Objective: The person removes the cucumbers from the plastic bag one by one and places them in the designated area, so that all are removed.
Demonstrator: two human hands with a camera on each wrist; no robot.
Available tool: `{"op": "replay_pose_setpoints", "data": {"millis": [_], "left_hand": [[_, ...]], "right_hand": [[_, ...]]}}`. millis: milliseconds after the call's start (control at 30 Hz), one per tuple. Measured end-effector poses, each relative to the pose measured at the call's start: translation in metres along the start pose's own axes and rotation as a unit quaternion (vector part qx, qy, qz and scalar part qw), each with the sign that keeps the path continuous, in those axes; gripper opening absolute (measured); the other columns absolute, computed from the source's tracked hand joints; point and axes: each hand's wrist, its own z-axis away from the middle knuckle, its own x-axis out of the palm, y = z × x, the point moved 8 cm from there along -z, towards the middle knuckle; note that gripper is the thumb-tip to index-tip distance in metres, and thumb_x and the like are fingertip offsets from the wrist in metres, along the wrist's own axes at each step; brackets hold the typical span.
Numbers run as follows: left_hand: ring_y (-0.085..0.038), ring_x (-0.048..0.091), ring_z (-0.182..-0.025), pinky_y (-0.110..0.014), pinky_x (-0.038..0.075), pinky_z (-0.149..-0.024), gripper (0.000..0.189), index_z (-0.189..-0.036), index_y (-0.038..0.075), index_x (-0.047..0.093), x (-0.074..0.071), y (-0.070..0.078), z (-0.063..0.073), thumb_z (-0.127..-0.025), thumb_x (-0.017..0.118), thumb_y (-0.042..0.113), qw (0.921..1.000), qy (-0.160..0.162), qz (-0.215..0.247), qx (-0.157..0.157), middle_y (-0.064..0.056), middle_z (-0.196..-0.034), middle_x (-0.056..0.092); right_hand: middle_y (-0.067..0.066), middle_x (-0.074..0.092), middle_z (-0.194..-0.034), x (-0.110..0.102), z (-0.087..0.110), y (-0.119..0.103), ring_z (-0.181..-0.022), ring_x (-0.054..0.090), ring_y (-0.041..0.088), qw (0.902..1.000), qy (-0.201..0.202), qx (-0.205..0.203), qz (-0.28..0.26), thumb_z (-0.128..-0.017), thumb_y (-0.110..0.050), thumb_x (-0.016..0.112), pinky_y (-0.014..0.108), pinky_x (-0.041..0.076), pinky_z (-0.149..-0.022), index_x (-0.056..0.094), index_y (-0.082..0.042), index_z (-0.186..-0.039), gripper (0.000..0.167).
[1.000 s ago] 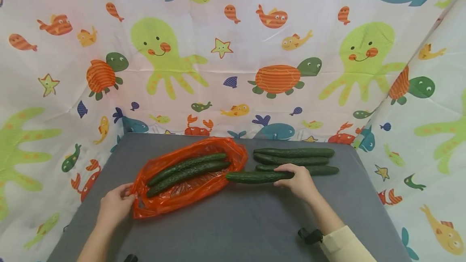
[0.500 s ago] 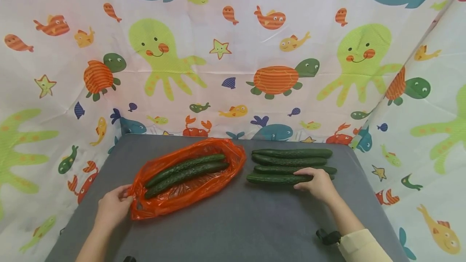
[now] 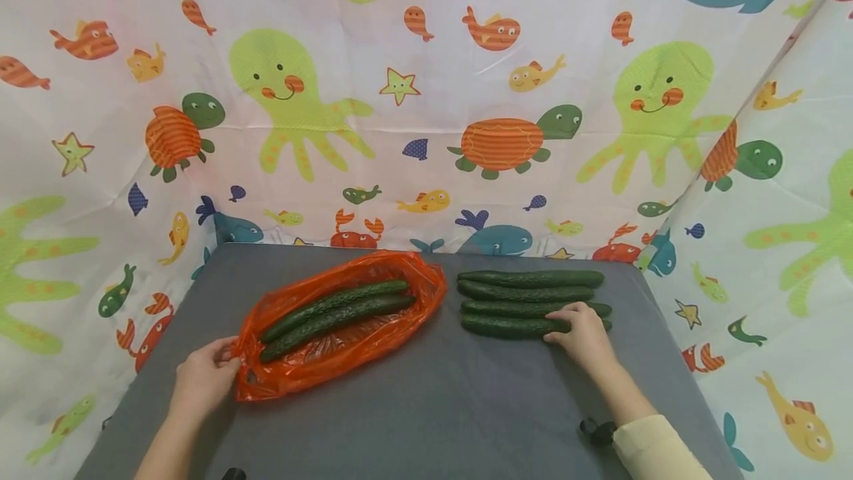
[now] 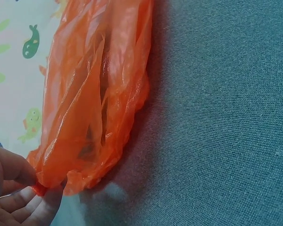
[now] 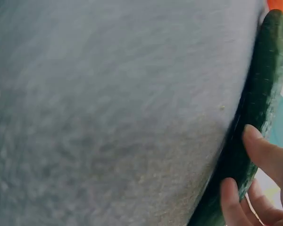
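Note:
In the head view, an orange plastic bag (image 3: 293, 382) lies spread with its mouth open on the left of the table, and two cucumbers (image 3: 341, 318) rest in it side by side. My left hand (image 3: 203, 384) pinches the bag's near-left edge between thumb and fingers, which the left wrist view shows close up. On the right, my right hand (image 3: 585, 338) grips the front cucumber (image 3: 503, 327) near its right end, thumb and fingers on it. This cucumber lies in front of the other cucumbers (image 3: 526, 293) in a row. The hand covers part of its right end.
The grey table (image 3: 400, 413) has a patterned curtain (image 3: 426, 110) with sea animals along its back and both sides. A strip of table separates the bag from the row of cucumbers.
My right hand has moved the cucumber from the bag's right edge rightward, to the front of the row. My left hand has kept its pinch on the bag.

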Motion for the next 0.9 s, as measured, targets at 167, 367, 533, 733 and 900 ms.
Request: {"op": "replay_pose_setpoints", "data": {"millis": [167,367,533,733,900], "left_hand": [[-0.032,0.071,-0.094,-0.038,0.053,-0.068,0.045,-0.134,-0.003,0.060,0.000,-0.002,0.000,-0.095,0.063,0.018,1.0000,-0.007,0.002,-0.004,-0.022,-0.109,0.072],[-0.033,0.070,-0.097,-0.041,0.054,-0.070,0.046,-0.135,-0.003,0.059,0.000,-0.003,-0.001,-0.096,0.062,0.020,0.9999,-0.012,-0.001,-0.006,-0.022,-0.111,0.071],[-0.035,0.070,-0.098,-0.049,0.055,-0.076,0.045,-0.134,-0.003,0.059,0.001,0.000,0.000,-0.095,0.062,0.019,1.0000,-0.006,0.002,0.000,-0.023,-0.111,0.071],[-0.036,0.069,-0.099,-0.043,0.057,-0.072,0.045,-0.135,-0.004,0.058,0.000,-0.001,0.000,-0.096,0.061,0.019,0.9998,-0.011,0.009,-0.017,-0.025,-0.113,0.070],[-0.034,0.069,-0.097,-0.040,0.056,-0.070,0.045,-0.135,-0.003,0.059,-0.001,-0.001,0.000,-0.096,0.062,0.019,0.9998,-0.011,0.008,-0.014,-0.023,-0.112,0.070]], "right_hand": [[0.021,0.058,-0.122,-0.001,0.000,0.002,-0.116,0.053,0.045,0.9994,0.030,0.002,0.017,-0.079,-0.019,0.086,0.061,0.046,-0.092,0.075,-0.008,-0.117,0.041],[0.023,0.058,-0.124,0.001,0.001,-0.008,-0.120,0.050,0.047,0.9996,0.025,-0.005,0.010,-0.079,-0.016,0.086,0.062,0.043,-0.096,0.072,-0.006,-0.122,0.046],[0.024,0.056,-0.130,0.004,0.003,-0.025,-0.125,0.047,0.049,0.9996,0.025,-0.013,0.001,-0.080,-0.020,0.085,0.063,0.042,-0.098,0.069,-0.006,-0.128,0.052],[0.019,0.061,-0.125,0.009,-0.007,-0.071,-0.105,0.062,0.038,0.9954,0.054,-0.064,-0.046,-0.080,-0.026,0.086,0.050,0.054,-0.086,0.069,-0.008,-0.128,0.055],[0.014,0.063,-0.123,0.017,-0.017,-0.122,-0.081,0.072,0.025,0.9862,0.055,-0.104,-0.116,-0.080,-0.023,0.086,0.033,0.059,-0.069,0.071,-0.009,-0.126,0.051]]}}
